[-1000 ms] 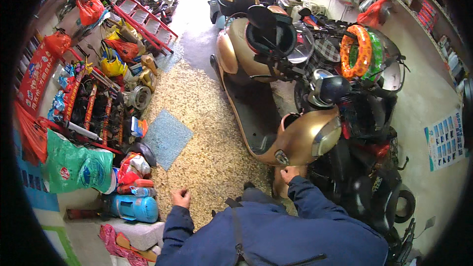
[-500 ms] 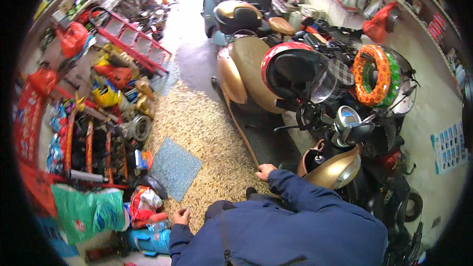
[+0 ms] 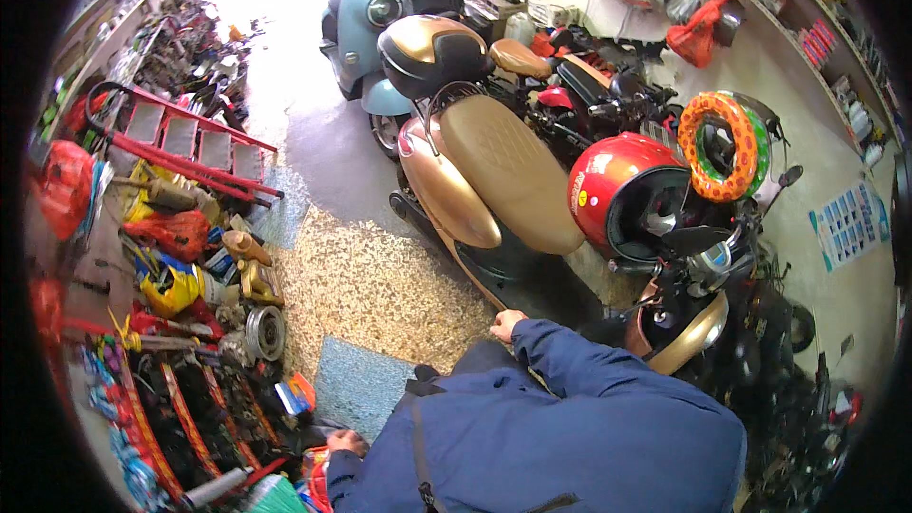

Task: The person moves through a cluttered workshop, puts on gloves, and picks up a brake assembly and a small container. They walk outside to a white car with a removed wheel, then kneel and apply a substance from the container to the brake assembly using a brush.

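A gold scooter [image 3: 494,180] with a tan seat stands in front of me, and a red helmet [image 3: 622,195] hangs at its handlebar. My right hand [image 3: 506,325] reaches out of a blue sleeve to the edge of the scooter's dark footboard [image 3: 518,275], fingers curled; whether it grips anything is unclear. My left hand [image 3: 344,442] is low at my left side, next to red packets and clutter on the floor, and mostly hidden by my blue jacket.
A pale blue scooter [image 3: 366,19] is parked behind the gold one, with darker motorbikes [image 3: 589,95] to the right. A red ladder [image 3: 180,147], tyres, spare parts and bags crowd the left side. A blue mat [image 3: 356,385] lies on the speckled floor.
My view has lifted, bringing the scooter's seat and the blue scooter into sight. My right hand has gone from the scooter's gold front panel to the footboard edge. My left hand has dropped lower left.
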Motion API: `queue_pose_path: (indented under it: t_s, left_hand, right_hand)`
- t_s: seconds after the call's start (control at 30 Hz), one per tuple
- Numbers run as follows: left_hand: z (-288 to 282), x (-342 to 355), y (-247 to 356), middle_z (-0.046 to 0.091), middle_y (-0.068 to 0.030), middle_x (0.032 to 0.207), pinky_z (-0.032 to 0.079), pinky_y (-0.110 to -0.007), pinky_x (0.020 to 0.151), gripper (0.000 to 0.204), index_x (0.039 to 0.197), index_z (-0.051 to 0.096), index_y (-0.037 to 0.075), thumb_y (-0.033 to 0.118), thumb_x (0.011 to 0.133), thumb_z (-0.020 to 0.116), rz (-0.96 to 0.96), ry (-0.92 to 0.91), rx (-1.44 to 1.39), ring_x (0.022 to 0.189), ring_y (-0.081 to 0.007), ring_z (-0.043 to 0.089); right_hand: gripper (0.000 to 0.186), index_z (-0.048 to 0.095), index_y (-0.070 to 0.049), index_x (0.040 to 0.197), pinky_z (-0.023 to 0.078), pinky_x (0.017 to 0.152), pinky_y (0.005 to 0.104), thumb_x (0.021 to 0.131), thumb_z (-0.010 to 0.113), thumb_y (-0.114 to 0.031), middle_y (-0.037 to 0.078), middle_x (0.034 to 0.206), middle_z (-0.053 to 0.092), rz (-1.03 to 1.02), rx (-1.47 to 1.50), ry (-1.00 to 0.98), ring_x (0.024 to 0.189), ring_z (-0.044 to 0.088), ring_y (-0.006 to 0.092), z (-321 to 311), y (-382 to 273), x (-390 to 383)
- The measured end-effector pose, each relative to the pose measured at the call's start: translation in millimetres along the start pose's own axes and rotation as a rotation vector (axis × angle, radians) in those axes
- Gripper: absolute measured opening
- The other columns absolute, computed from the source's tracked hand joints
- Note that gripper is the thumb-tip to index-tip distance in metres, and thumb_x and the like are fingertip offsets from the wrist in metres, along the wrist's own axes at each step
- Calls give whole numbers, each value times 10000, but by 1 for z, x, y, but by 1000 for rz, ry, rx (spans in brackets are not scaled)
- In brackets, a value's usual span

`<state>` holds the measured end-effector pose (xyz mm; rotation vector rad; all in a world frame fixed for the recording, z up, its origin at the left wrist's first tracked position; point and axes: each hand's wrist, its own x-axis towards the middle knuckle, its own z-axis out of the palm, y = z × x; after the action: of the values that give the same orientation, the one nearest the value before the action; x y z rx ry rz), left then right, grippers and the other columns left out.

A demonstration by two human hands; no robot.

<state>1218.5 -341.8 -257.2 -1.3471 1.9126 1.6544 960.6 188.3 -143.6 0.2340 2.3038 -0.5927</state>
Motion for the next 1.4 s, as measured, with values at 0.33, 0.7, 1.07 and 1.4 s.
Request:
queue_pose_path:
  t_s: [0.33,0.7,1.07,1.4]
  left_hand:
    - [-50,166,286,633,-125,797,500,-360,469,222,1030,591,-56,66,847,627,174,25,46,554,-218,591]
    - [-83,348,351,690,-100,860,526,-308,682,274,974,670,-55,107,774,764,100,-96,338,736,-158,636]
    - [-88,609,565,696,-100,864,532,-306,703,317,968,674,-49,178,780,793,232,-236,458,734,-150,628]
    - [-75,691,911,614,-112,728,472,-330,423,196,1011,568,-1,61,834,626,227,-112,162,517,-195,566]
  right_hand:
    - [388,709,-60,1021,504,885,418,799,640,-370,189,1018,690,79,116,68,993,650,341,-21,-109,122]
    - [349,689,-40,965,503,859,444,760,567,-295,224,954,672,-264,93,88,954,643,376,-131,-343,337]
    - [307,717,-78,938,525,816,429,738,610,-284,188,903,690,-48,118,93,896,666,340,-198,-513,462]
    - [312,720,-85,952,518,849,402,722,597,-255,163,957,703,226,478,97,945,666,324,-257,-632,545]
